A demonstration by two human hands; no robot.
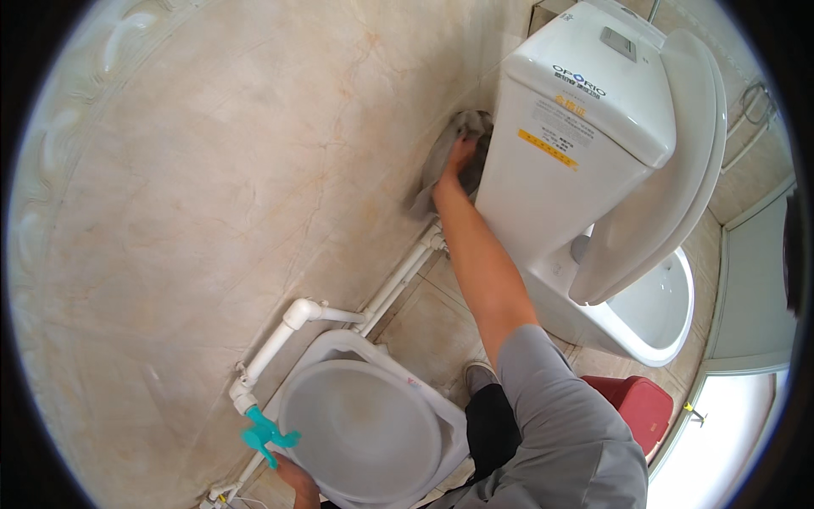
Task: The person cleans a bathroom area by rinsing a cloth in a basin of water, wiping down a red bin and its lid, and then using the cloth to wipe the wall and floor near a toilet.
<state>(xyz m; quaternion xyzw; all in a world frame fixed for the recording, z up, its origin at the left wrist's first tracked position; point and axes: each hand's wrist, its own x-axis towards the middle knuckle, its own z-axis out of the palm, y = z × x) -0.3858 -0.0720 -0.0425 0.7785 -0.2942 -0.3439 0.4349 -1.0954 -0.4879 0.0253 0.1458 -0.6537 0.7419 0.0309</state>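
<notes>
My right hand (459, 159) is closed on a crumpled grey cloth (437, 170), pressed against the beige marbled wall (280, 144). This spot is close beside the white toilet tank (543, 187), and part of the cloth lies in the gap between wall and tank. My left hand (297, 483) is low at the lower edge, by the left rim of a white basin (360, 433) and just below a teal plastic tap (268, 437). Its fingers are mostly hidden, so I cannot tell whether it grips anything.
White pipes (275, 343) run along the foot of the wall to the tap. The toilet's lid (670, 187) is raised over its bowl (653, 305). A red bin (649, 411) stands at the right, near a bright doorway (733, 441). My shoe (480, 374) is on the tiled floor (428, 327).
</notes>
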